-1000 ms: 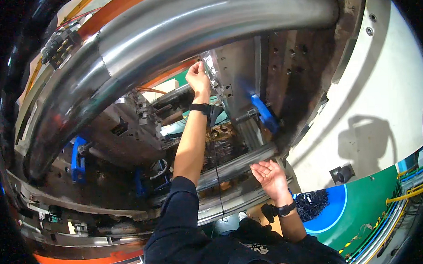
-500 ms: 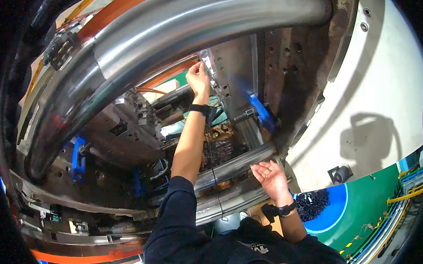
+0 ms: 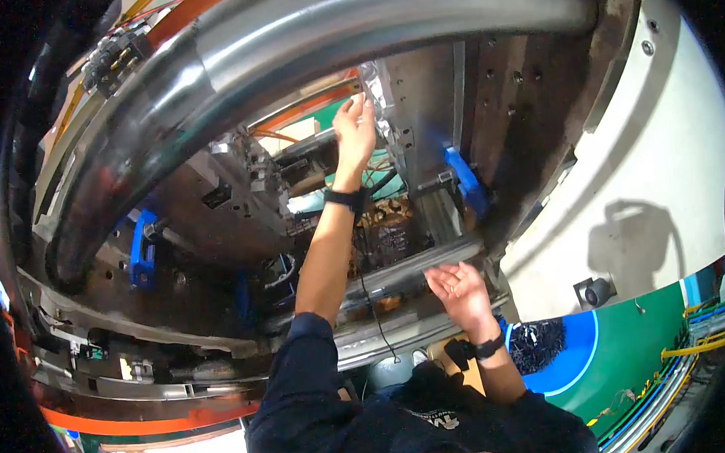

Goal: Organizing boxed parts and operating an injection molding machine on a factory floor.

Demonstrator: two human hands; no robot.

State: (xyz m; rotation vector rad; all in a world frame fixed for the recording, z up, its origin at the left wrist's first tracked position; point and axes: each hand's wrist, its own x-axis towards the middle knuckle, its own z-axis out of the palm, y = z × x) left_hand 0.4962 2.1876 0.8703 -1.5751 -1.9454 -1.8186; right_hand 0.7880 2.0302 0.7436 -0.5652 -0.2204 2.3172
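My left hand (image 3: 355, 135) reaches deep between the two steel mould halves. Its fingers are drawn together at the inner face of the right mould half (image 3: 422, 104), near a shiny metal edge; anything small between the fingertips cannot be made out. A dark band circles that wrist. Closer to me, my right hand (image 3: 462, 295) hovers palm up, its fingers stretched out and holding nothing, beside a polished horizontal bar (image 3: 412, 270). It wears a ring and a dark wristband. The left mould half (image 3: 210, 204) stands opposite.
A thick polished steel bar (image 3: 332, 36) arches across the top. Blue clamps (image 3: 466, 179) stick out from both sides. At right are a white machine panel (image 3: 655, 152) and a blue tub (image 3: 586, 350) of small black parts. A thin black cable (image 3: 373, 310) dangles below my left wrist.
The view has shifted, so the machine sits slightly farther right and lower. My left hand has moved slightly along the right mould half and its fingers have straightened. My right hand stays open.
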